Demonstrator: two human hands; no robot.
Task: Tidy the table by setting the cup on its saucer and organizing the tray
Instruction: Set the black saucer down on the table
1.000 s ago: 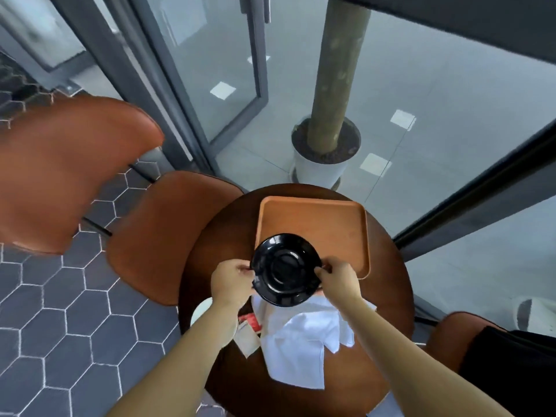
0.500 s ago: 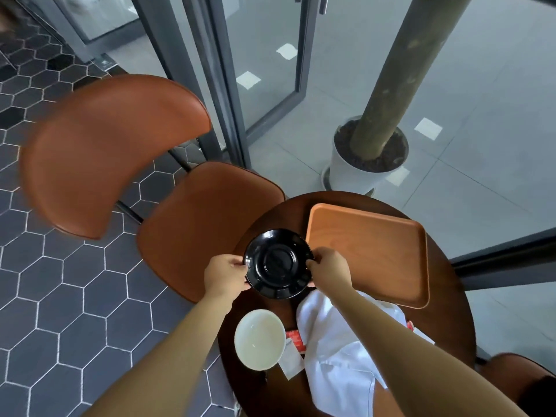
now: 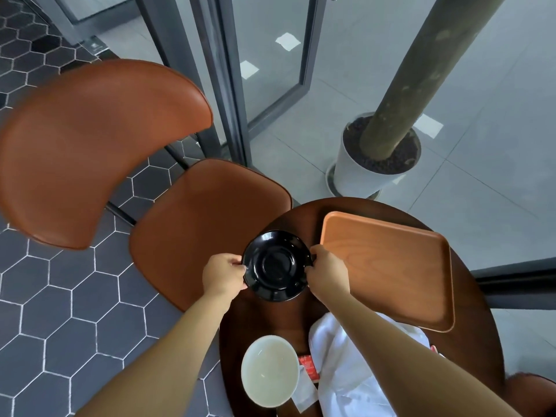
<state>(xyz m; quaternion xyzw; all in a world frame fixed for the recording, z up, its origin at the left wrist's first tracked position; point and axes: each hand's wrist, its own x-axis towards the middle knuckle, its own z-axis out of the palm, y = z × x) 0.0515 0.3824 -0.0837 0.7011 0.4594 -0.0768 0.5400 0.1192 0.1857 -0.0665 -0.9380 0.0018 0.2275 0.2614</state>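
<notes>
- Dark round wood forms the table, which stands next to a glass door. Hexagon floor tiles lie on one side, and a brown chair is drawn close to the rim.
- The black saucer is at the far-left edge of the table, just beside the left rim of the tray but not on it.
- The left hand pinches the saucer's left rim and the right hand pinches the opposite rim. Both have their fingers curled over the edge. I cannot tell whether the saucer rests on the wood or hangs just above it.
- The saucer is glossy and empty, with a round recess in its middle to seat a cup. Light glints along its raised lip.
- The white cup stands upright at the near-left edge of the table, apart from the saucer. It looks empty, and no handle shows.
- The orange wooden tray is bare, with a low raised rim.
- A crumpled white cloth lies between the cup and the tray's near edge, partly under the right forearm. A small red packet lies just beside the cup.
- The step in hand appears to be positioning the saucer; the cup is not yet on it.
- The next move probably calls for setting the saucer flat and clear of the table edge, then freeing one hand to reach for the cup. The cup then has to be lifted and lowered squarely into the recess.
- Both pieces sit near the rim and glazed ware slides easily, so a firm grip seems wise.
</notes>
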